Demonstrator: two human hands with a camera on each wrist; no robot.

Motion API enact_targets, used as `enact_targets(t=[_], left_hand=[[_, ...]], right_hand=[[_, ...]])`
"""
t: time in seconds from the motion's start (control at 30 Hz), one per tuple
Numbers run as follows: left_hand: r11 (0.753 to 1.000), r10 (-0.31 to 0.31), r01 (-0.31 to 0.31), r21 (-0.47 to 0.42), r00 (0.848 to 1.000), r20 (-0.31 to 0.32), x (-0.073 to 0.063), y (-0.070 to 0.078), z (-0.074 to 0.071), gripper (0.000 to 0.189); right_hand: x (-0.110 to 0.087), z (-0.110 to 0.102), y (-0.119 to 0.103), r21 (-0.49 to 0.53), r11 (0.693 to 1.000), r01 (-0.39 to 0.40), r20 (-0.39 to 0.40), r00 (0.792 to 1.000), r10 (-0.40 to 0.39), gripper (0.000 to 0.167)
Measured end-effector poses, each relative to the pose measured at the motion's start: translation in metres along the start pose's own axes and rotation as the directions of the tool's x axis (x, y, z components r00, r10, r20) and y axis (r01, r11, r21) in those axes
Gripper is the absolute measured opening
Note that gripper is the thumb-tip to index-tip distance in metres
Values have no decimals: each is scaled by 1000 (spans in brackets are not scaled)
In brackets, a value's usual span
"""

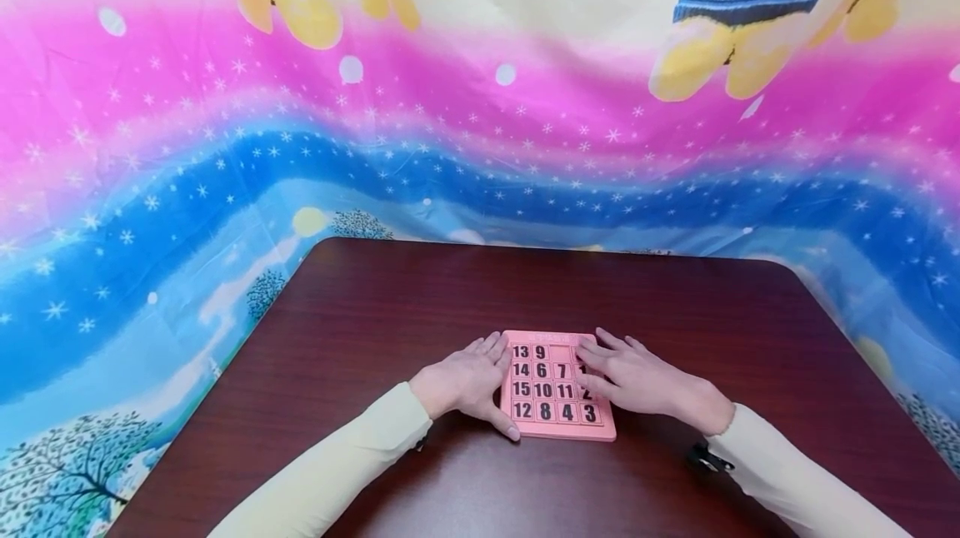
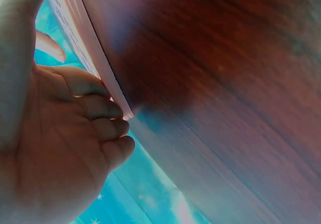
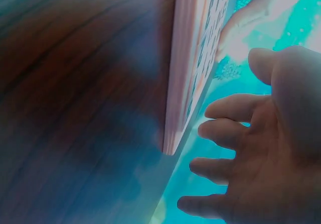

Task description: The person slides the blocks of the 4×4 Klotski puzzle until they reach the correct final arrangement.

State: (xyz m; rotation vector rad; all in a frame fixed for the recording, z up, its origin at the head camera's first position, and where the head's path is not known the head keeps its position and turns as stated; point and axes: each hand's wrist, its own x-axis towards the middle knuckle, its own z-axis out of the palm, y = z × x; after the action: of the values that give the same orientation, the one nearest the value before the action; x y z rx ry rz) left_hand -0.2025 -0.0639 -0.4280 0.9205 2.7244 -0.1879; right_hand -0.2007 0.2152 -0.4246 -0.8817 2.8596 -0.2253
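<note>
A pink sliding number puzzle (image 1: 553, 391) lies flat on the dark table, its square tiles printed with black numbers. The top row shows 13 and 9, then a vacant slot. My left hand (image 1: 472, 380) rests along the puzzle's left edge, thumb stretched toward the lower left corner; in the left wrist view its fingertips (image 2: 116, 108) meet the puzzle's side. Over the right-hand column spreads my right hand (image 1: 637, 376), its fingers covering the top right corner and part of the 1 and 2 tiles. The right wrist view shows those fingers (image 3: 220, 133) apart and loosely extended.
The brown wooden table (image 1: 420, 288) has rounded far corners. Behind it and along its sides hangs a colourful curtain (image 1: 465, 130) with bears, stars and trees. A small black device (image 1: 708, 459) sits under my right wrist.
</note>
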Motion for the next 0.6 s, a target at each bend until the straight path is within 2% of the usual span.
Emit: enact_targets(t=[0.2, 0.6], left_hand=[[1000, 3, -3, 10, 1000, -1, 0, -1, -1, 130], [1000, 7, -7, 2, 1000, -1, 0, 0, -1, 130]], right_hand=[[-9, -2, 8, 14, 1000, -24, 2, 1000, 24, 64], [-12, 7, 11, -2, 1000, 4, 10, 1000, -4, 64]])
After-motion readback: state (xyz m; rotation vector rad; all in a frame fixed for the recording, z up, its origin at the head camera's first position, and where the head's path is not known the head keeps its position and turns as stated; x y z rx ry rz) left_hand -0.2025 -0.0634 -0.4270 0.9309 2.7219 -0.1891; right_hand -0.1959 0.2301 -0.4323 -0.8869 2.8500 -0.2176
